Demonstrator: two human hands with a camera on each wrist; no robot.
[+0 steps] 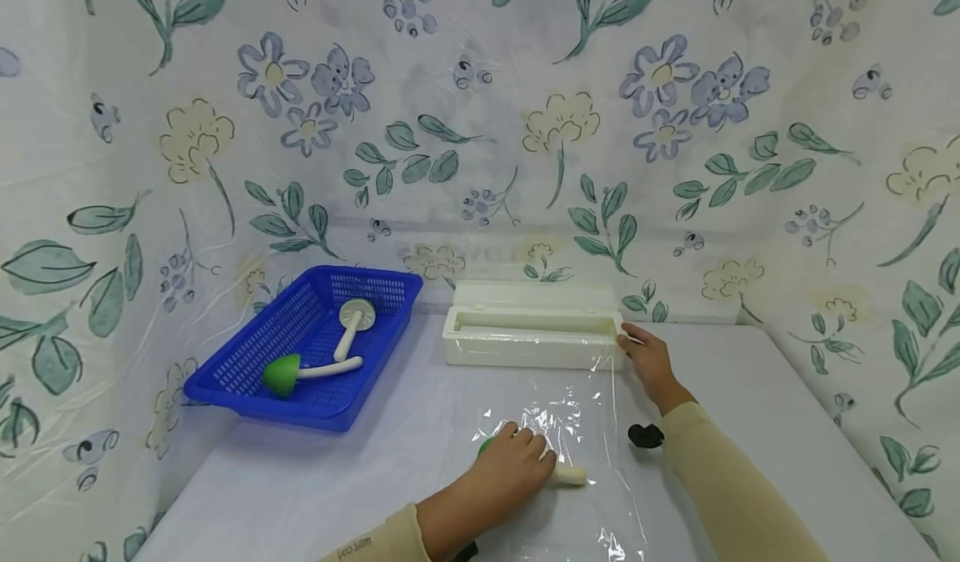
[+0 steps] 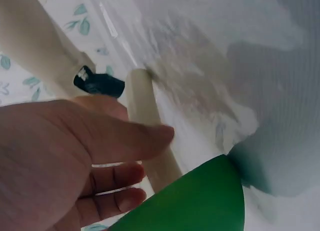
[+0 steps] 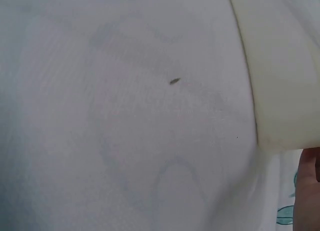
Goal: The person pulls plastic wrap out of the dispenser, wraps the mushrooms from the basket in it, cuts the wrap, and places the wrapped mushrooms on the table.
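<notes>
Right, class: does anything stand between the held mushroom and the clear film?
Nothing visible does: the left hand grips the mushroom by its stem, close to the clear film, with no object showing between them.

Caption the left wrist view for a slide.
Left hand holding a green-capped mushroom by its pale stem, over clear film.

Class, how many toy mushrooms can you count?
3: the nearer mushroom and farther mushroom in the blue basket; a third mushroom in the left hand.

Head view: green cap [image 1: 484,446] mostly hidden; sleeves [image 1: 735,487] cropped
</notes>
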